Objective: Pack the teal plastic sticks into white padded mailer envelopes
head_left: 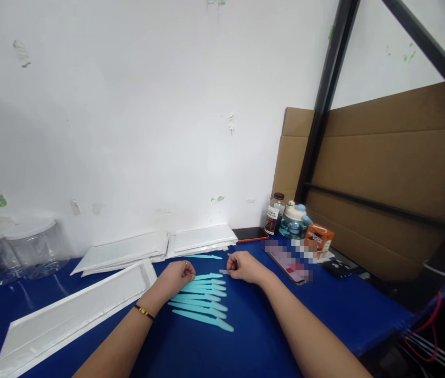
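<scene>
Several teal eyebrow razors lie in a fanned row on the blue table, most with clear blade caps. My left hand is closed at the far end of the row, pinching the handle of a teal razor whose blade end points right. Just right of that tip, my right hand is closed on a small clear cap, its fingertips pressed together. Beyond my left fingers lies another teal razor; a small clear piece shows beside my right index finger.
White padded envelopes lie at the left and along the wall. Clear lidded jars stand far left. A phone, a brown-capped bottle, a blue water bottle and an orange box sit at the back right.
</scene>
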The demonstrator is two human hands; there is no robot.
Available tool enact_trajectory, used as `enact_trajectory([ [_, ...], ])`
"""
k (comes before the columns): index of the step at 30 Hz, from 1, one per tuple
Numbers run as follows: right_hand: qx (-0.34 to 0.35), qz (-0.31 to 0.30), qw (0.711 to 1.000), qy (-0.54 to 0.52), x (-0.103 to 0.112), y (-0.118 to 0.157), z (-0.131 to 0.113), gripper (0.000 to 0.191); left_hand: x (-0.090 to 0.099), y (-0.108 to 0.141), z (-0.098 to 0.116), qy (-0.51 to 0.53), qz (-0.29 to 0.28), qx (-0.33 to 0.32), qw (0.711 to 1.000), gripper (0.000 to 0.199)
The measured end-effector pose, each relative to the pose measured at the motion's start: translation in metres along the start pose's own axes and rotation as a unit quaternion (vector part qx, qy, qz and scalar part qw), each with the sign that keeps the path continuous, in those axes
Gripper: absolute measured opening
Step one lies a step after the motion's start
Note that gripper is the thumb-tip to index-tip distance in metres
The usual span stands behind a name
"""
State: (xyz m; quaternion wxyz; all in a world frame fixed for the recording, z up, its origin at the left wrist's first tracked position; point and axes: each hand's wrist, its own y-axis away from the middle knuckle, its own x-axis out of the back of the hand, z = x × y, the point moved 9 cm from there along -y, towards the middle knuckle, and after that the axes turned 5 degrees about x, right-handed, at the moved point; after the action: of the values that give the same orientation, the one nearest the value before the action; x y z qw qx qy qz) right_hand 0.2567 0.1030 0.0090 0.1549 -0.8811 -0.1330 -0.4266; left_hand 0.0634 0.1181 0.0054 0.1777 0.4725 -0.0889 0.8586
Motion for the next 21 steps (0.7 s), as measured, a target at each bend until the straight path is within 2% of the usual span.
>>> enact_trajectory([
  [2,0.001,0.001,1.0,-0.013,-0.003,-0.002,0.001,0.014,-0.001,0.002,0.0,-0.01,0.002,0.001,1.0,0.017],
  [8,0.004,0.01,0.999,-0.038,-0.006,-0.003,0.007,0.013,0.004,0.004,0.001,-0.042,0.054,-0.01,0.998,0.015],
  [14,0.017,0.027,0.998,-0.056,-0.002,-0.003,-0.001,0.01,0.005,0.007,0.005,-0.043,0.049,-0.012,0.998,0.014],
  [21,0.031,0.03,0.993,-0.113,-0.012,-0.008,-0.013,0.007,0.001,0.007,0.014,-0.043,0.039,-0.035,0.998,0.016],
])
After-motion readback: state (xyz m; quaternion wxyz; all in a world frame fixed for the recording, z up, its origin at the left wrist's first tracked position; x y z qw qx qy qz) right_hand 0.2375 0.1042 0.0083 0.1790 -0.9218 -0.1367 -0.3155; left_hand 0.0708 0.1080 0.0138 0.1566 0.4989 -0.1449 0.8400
